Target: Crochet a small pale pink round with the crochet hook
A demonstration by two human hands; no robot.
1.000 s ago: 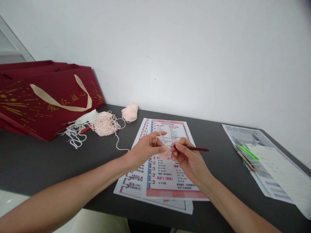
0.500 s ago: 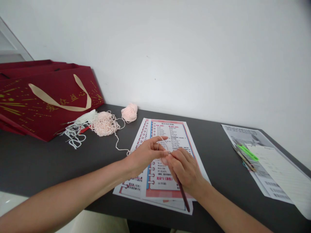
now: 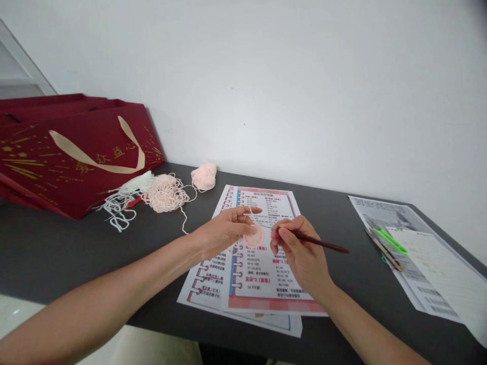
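Between the fingers of my left hand point(image 3: 224, 230) is a small round pink crochet piece point(image 3: 253, 236), held above the printed sheets. A strand of pink yarn passes over the left fingers. My right hand point(image 3: 299, 248) grips a crochet hook point(image 3: 315, 240) with a dark red handle, which points out to the right. The hook's thin metal shaft reaches left toward the top of the crochet piece; whether its tip is in a stitch I cannot tell. Printed pattern sheets point(image 3: 266, 304) lie under both hands.
A loose heap of pink yarn point(image 3: 167, 193), a pink yarn ball point(image 3: 204, 176) and white yarn point(image 3: 120, 210) lie back left, beside red paper bags point(image 3: 76, 162). On the right, a green-handled tool point(image 3: 391, 241) and scissors-like metal tool rest on papers point(image 3: 437, 274). A wall stands behind.
My right hand has moved right, away from the left, and the hook has swung from pointing down toward me to nearly level. The round crochet piece now shows.
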